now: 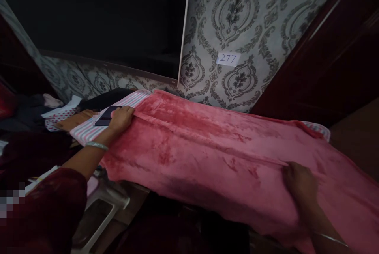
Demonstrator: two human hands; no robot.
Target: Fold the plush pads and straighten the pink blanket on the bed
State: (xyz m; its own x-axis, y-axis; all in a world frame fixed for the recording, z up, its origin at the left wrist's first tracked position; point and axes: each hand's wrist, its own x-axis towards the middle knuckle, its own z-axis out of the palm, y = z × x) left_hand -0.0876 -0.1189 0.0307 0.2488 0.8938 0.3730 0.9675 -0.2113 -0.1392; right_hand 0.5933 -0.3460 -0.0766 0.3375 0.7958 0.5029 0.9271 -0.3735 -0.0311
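A pink plush blanket point(189, 147) lies spread over a long board with a striped cover point(85, 132). A raised fold runs across it between my two hands. My left hand point(122, 118), with a pale bangle at the wrist, is closed on the fold's left end. Just beyond that hand a dark flat phone-like device point(108, 116) rests on the stripes, partly hidden by my fingers. At the right my right hand point(300, 181) pinches the same fold; its fingers are dim and slightly blurred. The blanket's near edge hangs down over the board's front.
Behind the board are a large dark screen point(97, 17) and a patterned wall with a paper label point(228, 58) reading 277. A pale plastic stool point(108, 197) stands below, at left. Clothes point(26, 112) are piled at far left. Dark red panels point(334, 45) rise at right.
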